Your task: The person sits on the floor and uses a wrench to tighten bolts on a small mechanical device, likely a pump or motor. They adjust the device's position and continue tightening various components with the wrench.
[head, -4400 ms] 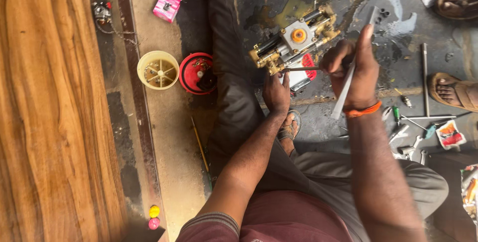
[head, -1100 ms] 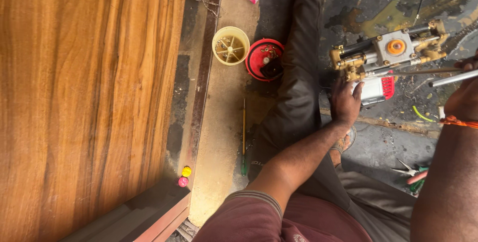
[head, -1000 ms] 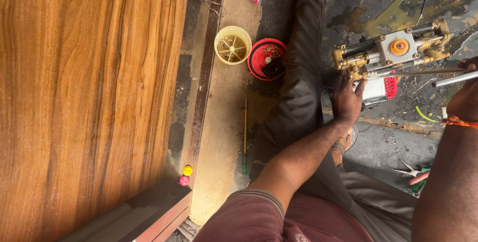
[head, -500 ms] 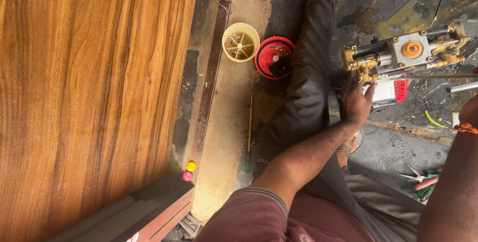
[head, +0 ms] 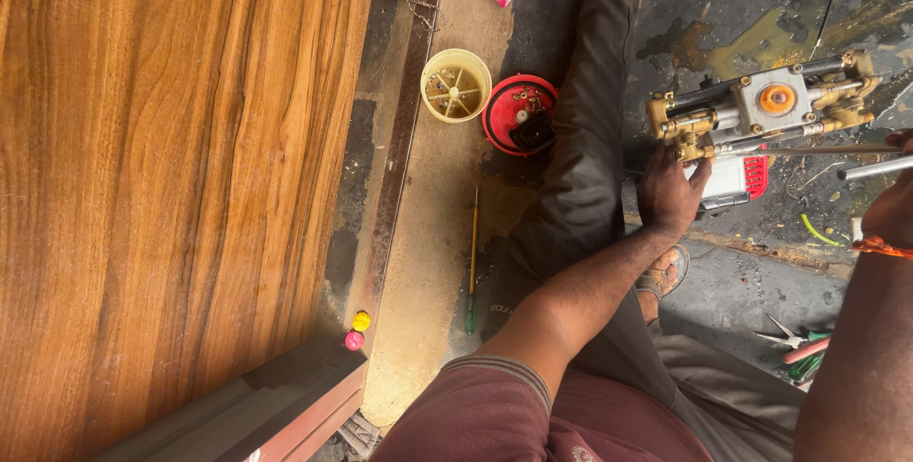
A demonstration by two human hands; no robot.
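Left hand (head: 670,198) closed on the brass end of the pump (head: 761,115) lying crosswise on the floor just ahead; right hand (head: 894,205) at frame edge, gripping a metal rod (head: 870,170) alongside.

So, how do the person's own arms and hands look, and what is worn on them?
Both hands are bare, without gloves. The left arm has a short maroon sleeve with a striped cuff. The right arm wears a thin orange band at the wrist.
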